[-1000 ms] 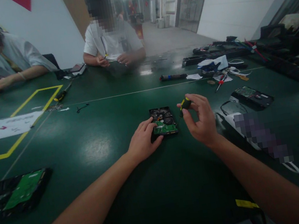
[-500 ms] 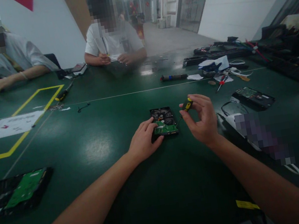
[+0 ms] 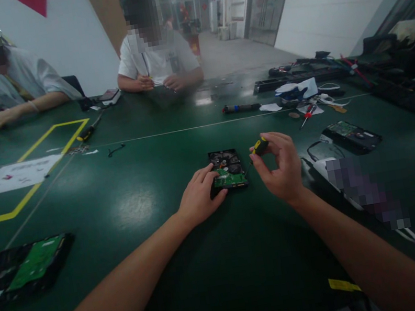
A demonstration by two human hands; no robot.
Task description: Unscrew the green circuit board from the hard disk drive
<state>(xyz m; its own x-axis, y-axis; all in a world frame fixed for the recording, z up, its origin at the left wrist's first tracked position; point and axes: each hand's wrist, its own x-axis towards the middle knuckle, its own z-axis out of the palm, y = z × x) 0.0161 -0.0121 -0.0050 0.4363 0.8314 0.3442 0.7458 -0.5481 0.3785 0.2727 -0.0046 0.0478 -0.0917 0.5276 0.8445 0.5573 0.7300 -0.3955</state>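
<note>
A hard drive (image 3: 235, 168) lies on the green table with its green circuit board facing up. My left hand (image 3: 201, 193) grips its left side, thumb at the near edge and fingers over the board. Between the thumb and fingertips of my right hand (image 3: 283, 166) is a black and yellow screwdriver (image 3: 259, 146). It leans, with its thin shaft running down to the right end of the circuit board. Whether the tip sits in a screw is too small to tell.
Other hard drives lie at the left (image 3: 30, 264) and right (image 3: 351, 136). Beside the right one is a white strapped item (image 3: 351, 195), partly blurred. Farther off are another screwdriver (image 3: 88, 132), a paper sheet (image 3: 15, 175) and a dark cylindrical tool (image 3: 241, 108). Two people sit across the table.
The screwdriver handle has turned in my right fingers, showing its yellow part differently. My left hand and the hard drive stay in place.
</note>
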